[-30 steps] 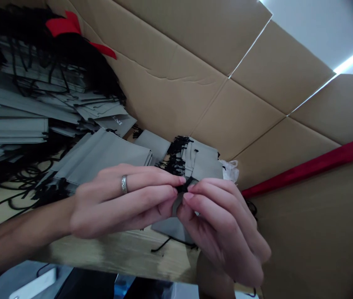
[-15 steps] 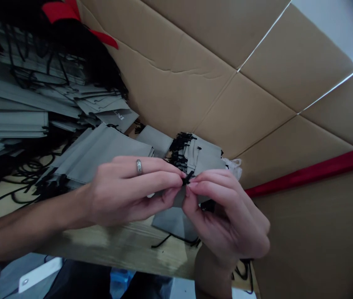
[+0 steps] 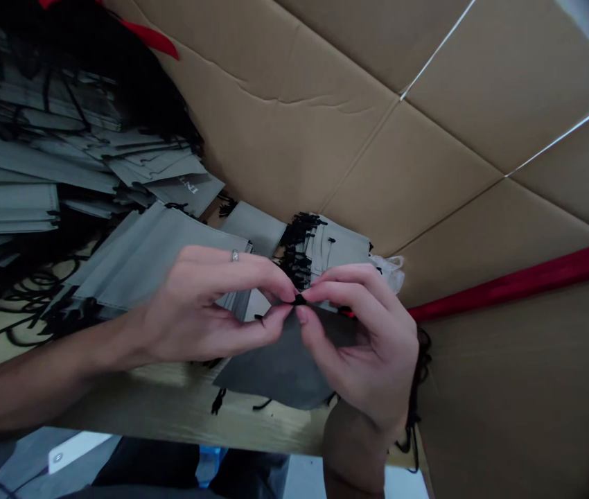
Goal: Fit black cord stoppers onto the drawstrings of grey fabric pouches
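We hold the black cord (image 3: pixel 299 299) in both grips: our left hand (image 3: pixel 185 312) pinches it between thumb and fingertips, and our right hand (image 3: pixel 375 346) does likewise just beside it. The grey pouch (image 3: pixel 274 371) spreads below the cord, over the surface (image 3: pixel 170 409). Beyond our 2 hands lie stacked pouches (image 3: pixel 154 256), then the cardboard wall (image 3: pixel 299 125).

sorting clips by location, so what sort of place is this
Probably a workshop or packing area, though little of the room shows. Grey pouches with black cords lie in stacks and heaps on a wooden-looking table, and tall cardboard panels stand behind it.
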A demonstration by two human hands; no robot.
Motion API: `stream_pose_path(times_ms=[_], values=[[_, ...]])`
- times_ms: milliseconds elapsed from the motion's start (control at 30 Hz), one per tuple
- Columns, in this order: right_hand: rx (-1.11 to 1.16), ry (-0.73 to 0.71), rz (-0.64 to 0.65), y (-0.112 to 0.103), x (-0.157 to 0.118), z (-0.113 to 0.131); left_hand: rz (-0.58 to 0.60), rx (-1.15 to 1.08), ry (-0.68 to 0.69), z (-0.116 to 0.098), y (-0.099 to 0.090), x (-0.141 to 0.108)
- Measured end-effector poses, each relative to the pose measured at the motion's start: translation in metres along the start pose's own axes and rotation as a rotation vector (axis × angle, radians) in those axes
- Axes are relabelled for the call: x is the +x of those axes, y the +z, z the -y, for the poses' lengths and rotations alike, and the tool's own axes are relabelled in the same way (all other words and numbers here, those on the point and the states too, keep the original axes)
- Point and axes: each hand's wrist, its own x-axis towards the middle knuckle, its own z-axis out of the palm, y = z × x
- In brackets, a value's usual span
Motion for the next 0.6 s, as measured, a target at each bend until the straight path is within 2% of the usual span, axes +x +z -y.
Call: stream_pose_path(times_ms=[100,267,600], values=[[0.011,0.064,0.034,0.0,0.0,0.0,0.005,0.045,0.04,0.002,0.003,-0.002],[0.11,0.138,0.07,0.0,0.0,-0.008,0.029,-0.009,0.042,0.004,0.005,-0.003],[0.26,0.323,0.0,0.007,-0.002,-0.001,0.039,-0.178,-0.024,0.007,0.004,0.005]])
